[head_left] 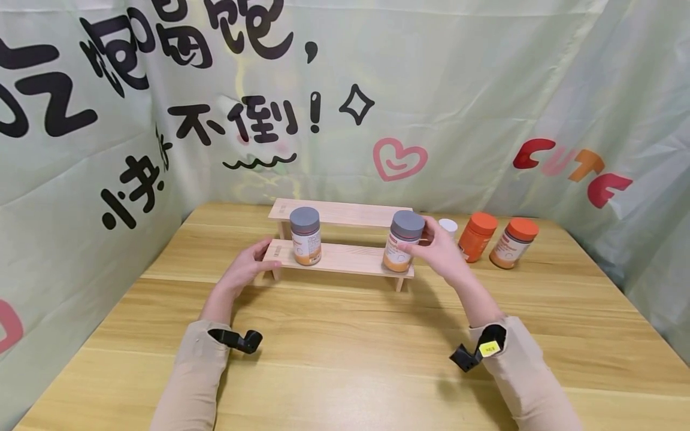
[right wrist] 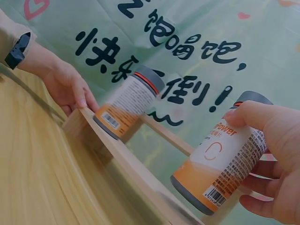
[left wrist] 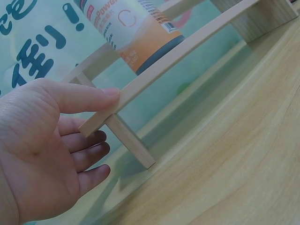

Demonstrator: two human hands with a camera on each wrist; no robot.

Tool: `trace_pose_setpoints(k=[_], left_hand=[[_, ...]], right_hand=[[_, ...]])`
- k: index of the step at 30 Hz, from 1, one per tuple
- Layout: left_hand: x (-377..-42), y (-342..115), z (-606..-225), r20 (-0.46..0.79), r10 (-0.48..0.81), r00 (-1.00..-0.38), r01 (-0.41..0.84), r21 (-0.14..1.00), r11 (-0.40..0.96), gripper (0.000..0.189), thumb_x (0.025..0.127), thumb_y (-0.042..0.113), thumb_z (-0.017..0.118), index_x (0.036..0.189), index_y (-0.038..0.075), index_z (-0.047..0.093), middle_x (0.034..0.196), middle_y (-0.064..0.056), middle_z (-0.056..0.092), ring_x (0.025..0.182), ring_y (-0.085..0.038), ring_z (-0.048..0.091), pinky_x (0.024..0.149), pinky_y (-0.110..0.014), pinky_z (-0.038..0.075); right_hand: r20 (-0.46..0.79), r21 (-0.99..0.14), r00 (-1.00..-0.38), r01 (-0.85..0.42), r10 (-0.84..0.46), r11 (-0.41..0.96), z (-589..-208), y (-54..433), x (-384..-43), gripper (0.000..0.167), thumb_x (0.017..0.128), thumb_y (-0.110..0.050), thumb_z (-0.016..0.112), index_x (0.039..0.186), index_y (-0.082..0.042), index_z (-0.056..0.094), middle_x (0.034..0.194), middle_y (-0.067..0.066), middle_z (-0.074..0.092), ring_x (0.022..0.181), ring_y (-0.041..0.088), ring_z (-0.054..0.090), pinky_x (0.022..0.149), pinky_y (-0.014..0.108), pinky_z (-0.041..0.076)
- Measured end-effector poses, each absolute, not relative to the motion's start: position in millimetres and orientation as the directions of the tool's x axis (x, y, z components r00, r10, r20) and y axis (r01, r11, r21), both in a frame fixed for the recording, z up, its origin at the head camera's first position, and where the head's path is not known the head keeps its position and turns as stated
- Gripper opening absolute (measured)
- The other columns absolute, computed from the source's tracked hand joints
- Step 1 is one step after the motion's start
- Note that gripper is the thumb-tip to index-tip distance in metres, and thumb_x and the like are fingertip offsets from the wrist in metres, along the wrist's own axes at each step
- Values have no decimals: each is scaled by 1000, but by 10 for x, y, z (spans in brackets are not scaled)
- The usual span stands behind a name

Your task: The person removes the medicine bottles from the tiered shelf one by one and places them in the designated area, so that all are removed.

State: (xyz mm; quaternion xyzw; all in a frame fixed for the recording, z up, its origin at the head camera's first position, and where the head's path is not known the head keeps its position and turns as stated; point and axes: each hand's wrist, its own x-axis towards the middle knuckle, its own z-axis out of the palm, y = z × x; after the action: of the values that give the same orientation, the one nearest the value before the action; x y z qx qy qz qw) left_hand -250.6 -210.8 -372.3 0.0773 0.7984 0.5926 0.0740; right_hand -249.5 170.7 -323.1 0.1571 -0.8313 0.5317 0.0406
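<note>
A two-step wooden rack [head_left: 345,258] stands on the table. My left hand [head_left: 245,269] grips the left end of its lower step, the thumb on the front edge and the fingers behind and below, as the left wrist view shows. Near that end a supplement bottle with a grey cap [head_left: 306,236] stands upright on the lower step. At the right end my right hand [head_left: 439,246] holds a second grey-capped bottle [head_left: 399,242] between thumb and fingers. In the right wrist view this bottle [right wrist: 220,159] is at the lower step; whether its base touches the wood I cannot tell.
Right of the rack stand two bottles with orange caps, one all orange [head_left: 477,238] and one with a white label [head_left: 513,244]. A white-capped item [head_left: 448,225] is partly hidden behind my right hand. A printed cloth [head_left: 463,108] hangs behind the table [head_left: 334,353].
</note>
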Motion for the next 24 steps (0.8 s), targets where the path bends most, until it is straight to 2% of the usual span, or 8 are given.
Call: trace_pose_setpoints(k=[9, 19, 24], left_hand=[[-2634, -2173, -3916, -11, 214, -977, 53, 956, 288, 79, 87, 11, 63, 146, -5, 13, 150, -23, 17, 137, -33, 19, 111, -44, 17], [-2636, -2185, -3907, 0, 210, -978, 61, 957, 284, 78, 86, 9, 64, 145, -7, 14, 149, -24, 19, 136, -34, 20, 111, -43, 17], [-2653, -2191, -3933, 7, 213, -977, 71, 953, 295, 78, 86, 7, 64, 144, -8, 15, 147, -26, 22, 134, -35, 24, 110, -44, 19]], right_hand=[[236, -855, -957, -287, -169, 432, -3205, 1964, -2468, 66, 84, -22, 70, 137, -1, 37, 123, 19, 53, 109, 29, 51, 91, 41, 43], [208, -849, -972, -235, -110, 473, -3213, 2204, -2420, 70, 85, -28, 68, 140, -2, 33, 127, 20, 50, 110, 29, 49, 88, 39, 44], [195, -843, -977, -212, -86, 495, -3263, 2318, -2417, 72, 85, -30, 67, 140, -1, 31, 128, 20, 49, 111, 29, 49, 86, 30, 44]])
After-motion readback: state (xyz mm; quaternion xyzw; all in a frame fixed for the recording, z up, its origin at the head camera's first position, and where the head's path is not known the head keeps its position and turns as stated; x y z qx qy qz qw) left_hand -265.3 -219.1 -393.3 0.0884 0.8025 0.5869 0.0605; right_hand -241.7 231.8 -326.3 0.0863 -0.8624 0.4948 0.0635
